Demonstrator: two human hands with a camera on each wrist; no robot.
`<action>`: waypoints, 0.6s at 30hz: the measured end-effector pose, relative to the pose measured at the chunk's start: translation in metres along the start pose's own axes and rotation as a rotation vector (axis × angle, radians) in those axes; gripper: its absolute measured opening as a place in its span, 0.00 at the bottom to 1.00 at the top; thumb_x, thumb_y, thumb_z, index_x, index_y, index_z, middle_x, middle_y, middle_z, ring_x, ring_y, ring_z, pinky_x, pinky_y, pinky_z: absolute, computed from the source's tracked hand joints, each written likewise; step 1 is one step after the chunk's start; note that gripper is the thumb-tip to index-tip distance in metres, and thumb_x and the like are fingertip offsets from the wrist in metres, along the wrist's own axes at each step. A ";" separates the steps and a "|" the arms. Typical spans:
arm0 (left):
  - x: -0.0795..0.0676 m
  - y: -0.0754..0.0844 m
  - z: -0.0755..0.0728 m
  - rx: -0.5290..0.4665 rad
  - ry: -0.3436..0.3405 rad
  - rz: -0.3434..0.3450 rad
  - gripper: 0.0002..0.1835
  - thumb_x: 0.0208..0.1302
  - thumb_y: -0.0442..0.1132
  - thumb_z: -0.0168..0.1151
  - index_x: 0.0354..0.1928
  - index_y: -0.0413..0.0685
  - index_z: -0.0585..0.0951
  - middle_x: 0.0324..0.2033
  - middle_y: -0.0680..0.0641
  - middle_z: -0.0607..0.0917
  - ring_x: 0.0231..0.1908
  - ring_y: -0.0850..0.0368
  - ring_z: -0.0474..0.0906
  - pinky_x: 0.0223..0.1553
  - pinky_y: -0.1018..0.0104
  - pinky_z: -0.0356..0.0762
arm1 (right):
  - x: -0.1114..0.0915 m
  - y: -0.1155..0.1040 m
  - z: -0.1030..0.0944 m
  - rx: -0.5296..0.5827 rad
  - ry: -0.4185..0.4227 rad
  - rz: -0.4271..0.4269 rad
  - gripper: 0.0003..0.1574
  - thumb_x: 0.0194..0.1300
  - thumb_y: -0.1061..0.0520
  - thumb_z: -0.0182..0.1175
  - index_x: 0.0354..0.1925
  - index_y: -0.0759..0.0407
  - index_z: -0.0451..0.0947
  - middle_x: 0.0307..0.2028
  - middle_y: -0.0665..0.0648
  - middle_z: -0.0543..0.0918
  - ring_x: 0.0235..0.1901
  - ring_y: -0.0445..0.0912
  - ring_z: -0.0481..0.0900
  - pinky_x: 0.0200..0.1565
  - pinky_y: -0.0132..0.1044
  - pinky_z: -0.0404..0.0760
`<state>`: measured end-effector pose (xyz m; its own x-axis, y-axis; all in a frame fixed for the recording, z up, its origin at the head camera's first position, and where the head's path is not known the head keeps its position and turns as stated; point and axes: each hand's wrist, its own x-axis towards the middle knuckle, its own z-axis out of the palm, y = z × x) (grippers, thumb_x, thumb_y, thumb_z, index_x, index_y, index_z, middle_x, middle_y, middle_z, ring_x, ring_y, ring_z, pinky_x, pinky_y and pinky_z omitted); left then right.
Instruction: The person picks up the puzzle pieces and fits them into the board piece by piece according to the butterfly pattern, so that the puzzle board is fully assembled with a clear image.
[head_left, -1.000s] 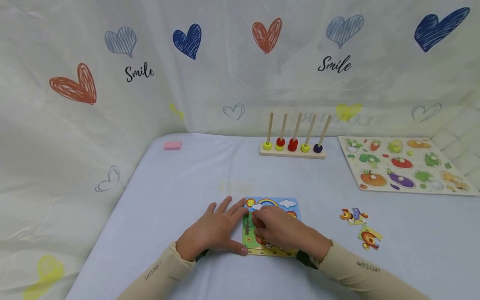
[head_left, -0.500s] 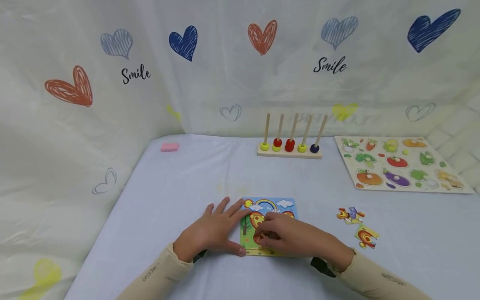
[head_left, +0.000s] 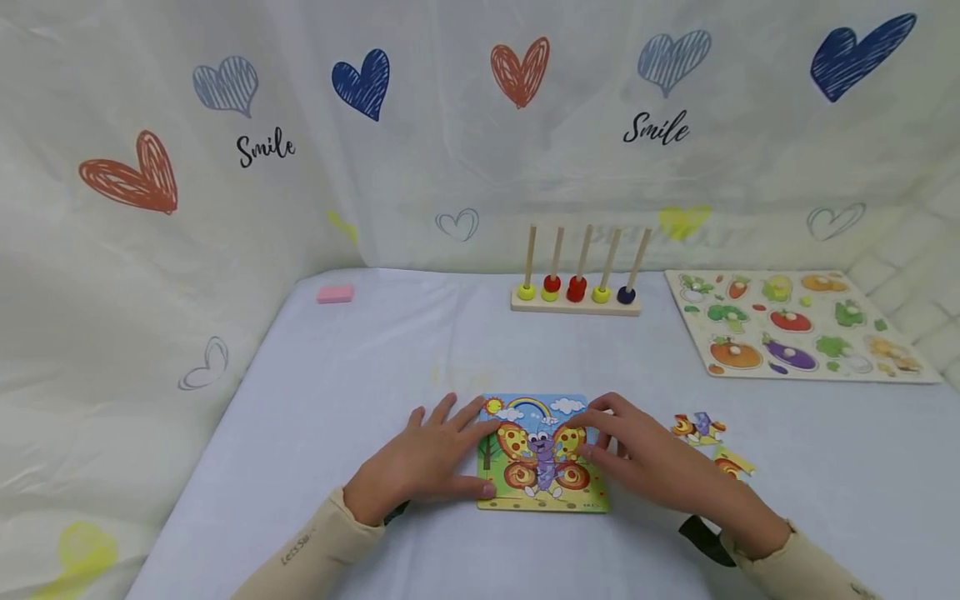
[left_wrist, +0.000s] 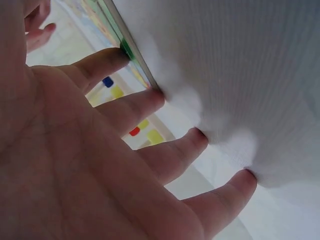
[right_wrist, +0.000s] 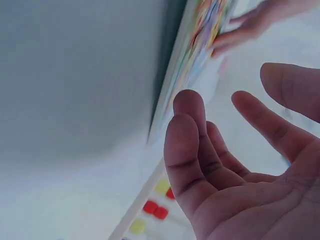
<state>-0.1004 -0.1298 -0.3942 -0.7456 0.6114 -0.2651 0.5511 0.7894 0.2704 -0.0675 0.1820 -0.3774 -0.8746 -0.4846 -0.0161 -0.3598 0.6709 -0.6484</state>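
A square jigsaw puzzle (head_left: 542, 502) lies on the white cloth, its butterfly picture showing under a rainbow and a sun. My left hand (head_left: 420, 462) is spread at its left side, with the thumb and index finger over the edge. In the left wrist view the fingertips (left_wrist: 245, 180) rest on the cloth and against the board's edge. Bent loosely, my right hand (head_left: 648, 454) is over the puzzle's right side. The right wrist view shows nothing between its thumb (right_wrist: 290, 87) and fingers. Whether its fingertips touch the puzzle, I cannot tell.
Two loose puzzle pieces, a purple and orange one (head_left: 699, 427) and a yellow one (head_left: 738, 461), lie right of the puzzle. Behind stand a peg counter (head_left: 576, 307) with coloured beads, a vegetable puzzle board (head_left: 806, 346) and a pink block (head_left: 335, 293).
My right hand has moved from the puzzle's middle to its right side, and its fingers have opened somewhat. The butterfly is now uncovered. My left hand stays in place.
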 end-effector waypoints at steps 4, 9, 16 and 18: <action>0.001 0.002 0.002 0.025 0.009 -0.010 0.45 0.69 0.67 0.68 0.83 0.62 0.66 0.84 0.47 0.57 0.81 0.33 0.49 0.71 0.25 0.56 | -0.012 0.014 -0.013 -0.044 0.063 0.064 0.17 0.77 0.54 0.67 0.60 0.53 0.85 0.56 0.56 0.77 0.40 0.41 0.78 0.37 0.33 0.82; 0.001 0.003 0.003 0.027 0.003 -0.024 0.45 0.70 0.67 0.67 0.83 0.63 0.66 0.84 0.48 0.56 0.82 0.34 0.48 0.72 0.25 0.55 | -0.025 0.036 -0.031 -0.109 0.126 0.078 0.15 0.74 0.58 0.70 0.58 0.54 0.86 0.57 0.57 0.78 0.43 0.43 0.79 0.37 0.34 0.83; 0.000 0.003 0.003 0.010 -0.013 -0.034 0.45 0.70 0.67 0.67 0.83 0.64 0.65 0.85 0.48 0.56 0.82 0.35 0.47 0.72 0.25 0.53 | -0.038 0.069 -0.054 -0.200 0.174 0.080 0.16 0.68 0.63 0.74 0.53 0.56 0.86 0.53 0.59 0.79 0.46 0.52 0.79 0.39 0.38 0.81; 0.000 0.003 0.003 0.012 -0.014 -0.034 0.45 0.70 0.67 0.67 0.83 0.64 0.65 0.85 0.48 0.55 0.82 0.35 0.47 0.72 0.25 0.53 | -0.039 0.076 -0.057 -0.231 0.171 0.084 0.16 0.66 0.64 0.76 0.52 0.56 0.87 0.52 0.58 0.79 0.48 0.54 0.77 0.42 0.42 0.81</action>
<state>-0.0978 -0.1270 -0.3959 -0.7584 0.5852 -0.2871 0.5304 0.8101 0.2500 -0.0795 0.2841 -0.3826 -0.9394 -0.3336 0.0790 -0.3313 0.8242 -0.4592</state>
